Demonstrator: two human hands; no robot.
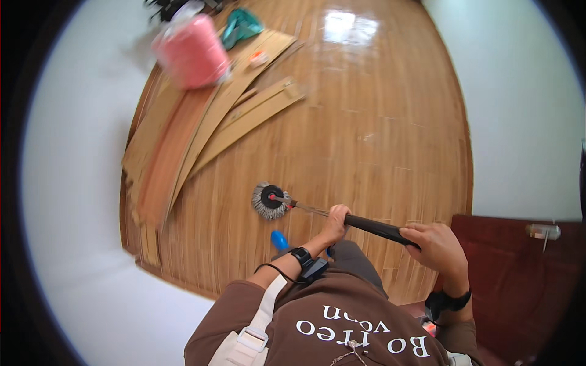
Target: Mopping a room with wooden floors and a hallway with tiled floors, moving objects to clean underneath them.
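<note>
A spin mop with a round grey string head rests on the wooden floor, left of centre and just beyond my feet. Its handle slants from the head up toward my right side, metal low down and black along the upper part. My left hand wraps around the shaft where the metal meets the black grip. Near the top end, my right hand is closed on the black part. A blue shoe cover shows close to the mop head.
Several wooden boards lie stacked along the left wall. On them sit a pink plastic-wrapped bundle, a teal bag and a roll of tape. A dark red door with a metal handle stands at right.
</note>
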